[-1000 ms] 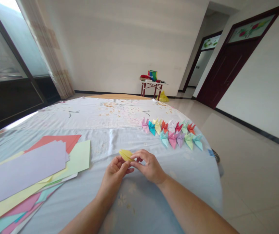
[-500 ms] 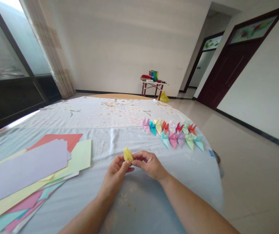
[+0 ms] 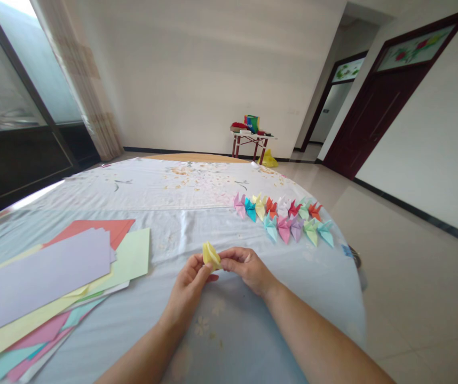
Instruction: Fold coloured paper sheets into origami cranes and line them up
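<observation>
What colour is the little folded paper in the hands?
Yellow. The folded paper is pinched between the left hand and right hand, in the head view.

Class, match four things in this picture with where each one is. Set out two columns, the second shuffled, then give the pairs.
1 yellow folded paper
2 paper cranes
3 flat coloured sheets
4 small side table

A by the far wall
B in two rows, right side
C pinched between left hand and right hand
D stacked, left side

Pairs: 1-C, 2-B, 3-D, 4-A
</observation>
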Demonstrator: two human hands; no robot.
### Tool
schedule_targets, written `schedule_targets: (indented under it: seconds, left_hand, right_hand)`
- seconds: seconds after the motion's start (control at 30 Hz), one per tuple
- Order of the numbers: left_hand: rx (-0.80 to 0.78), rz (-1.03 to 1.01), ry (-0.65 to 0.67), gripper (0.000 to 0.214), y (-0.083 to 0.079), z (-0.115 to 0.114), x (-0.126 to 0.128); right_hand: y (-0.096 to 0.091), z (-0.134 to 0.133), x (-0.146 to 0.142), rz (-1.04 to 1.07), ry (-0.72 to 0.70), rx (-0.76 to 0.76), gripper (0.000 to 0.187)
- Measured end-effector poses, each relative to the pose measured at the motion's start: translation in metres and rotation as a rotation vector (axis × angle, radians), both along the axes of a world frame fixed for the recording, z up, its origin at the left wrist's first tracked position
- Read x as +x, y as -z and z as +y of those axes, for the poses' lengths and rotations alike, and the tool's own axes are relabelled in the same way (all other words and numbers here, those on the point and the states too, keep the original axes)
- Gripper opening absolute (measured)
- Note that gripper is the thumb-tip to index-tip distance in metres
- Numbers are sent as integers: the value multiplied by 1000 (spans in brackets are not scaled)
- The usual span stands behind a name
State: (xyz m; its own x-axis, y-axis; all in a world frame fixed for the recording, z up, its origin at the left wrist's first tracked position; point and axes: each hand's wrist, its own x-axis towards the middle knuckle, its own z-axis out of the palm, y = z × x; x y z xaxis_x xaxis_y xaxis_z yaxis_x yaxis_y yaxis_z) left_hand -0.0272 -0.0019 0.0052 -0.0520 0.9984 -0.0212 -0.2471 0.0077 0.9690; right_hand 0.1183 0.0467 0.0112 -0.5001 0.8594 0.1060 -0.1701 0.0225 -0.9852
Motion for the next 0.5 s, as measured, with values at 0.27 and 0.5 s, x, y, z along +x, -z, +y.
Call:
schedule_targets:
  seconds: [0.27,0.5]
  left_hand:
    - [13,38,1,23,2,1,-1]
    - [24,31,-89,36,3,6,-3]
  right_hand:
    - [1,2,2,-14,6,-30,15]
    - [8,7,3,24,47,-54,13]
